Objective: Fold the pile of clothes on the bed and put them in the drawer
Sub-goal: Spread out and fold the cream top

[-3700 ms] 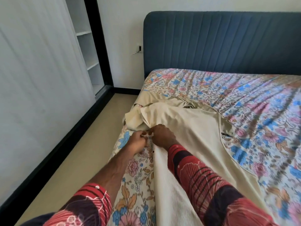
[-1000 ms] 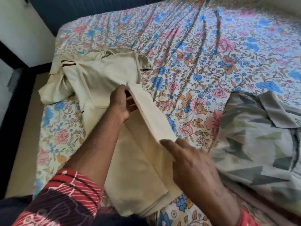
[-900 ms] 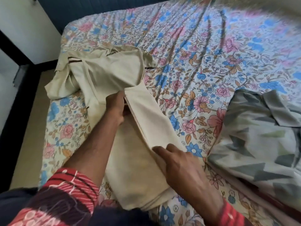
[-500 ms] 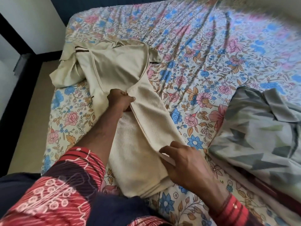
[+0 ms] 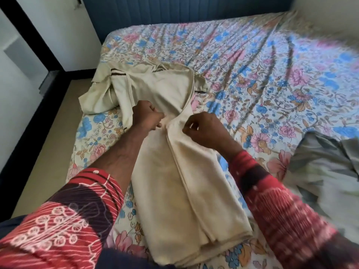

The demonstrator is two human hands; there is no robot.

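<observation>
A cream garment (image 5: 182, 183) lies lengthwise on the floral bed sheet (image 5: 272, 78), folded into a long narrow strip with its top part still spread and rumpled near the bed's left edge. My left hand (image 5: 146, 115) is curled and grips the cloth at the middle of the garment. My right hand (image 5: 204, 129) pinches the folded edge just to the right of it. Both hands are close together, knuckles up.
A grey and white patterned garment (image 5: 326, 171) lies bunched at the right of the bed. A dark blue headboard (image 5: 174, 8) stands at the far end. Beige floor (image 5: 52, 144) and a black-framed wardrobe (image 5: 29, 32) run along the left.
My right hand has moved up along the folded edge, from the lower part of the garment to beside my left hand. The fold now lies flatter and straighter.
</observation>
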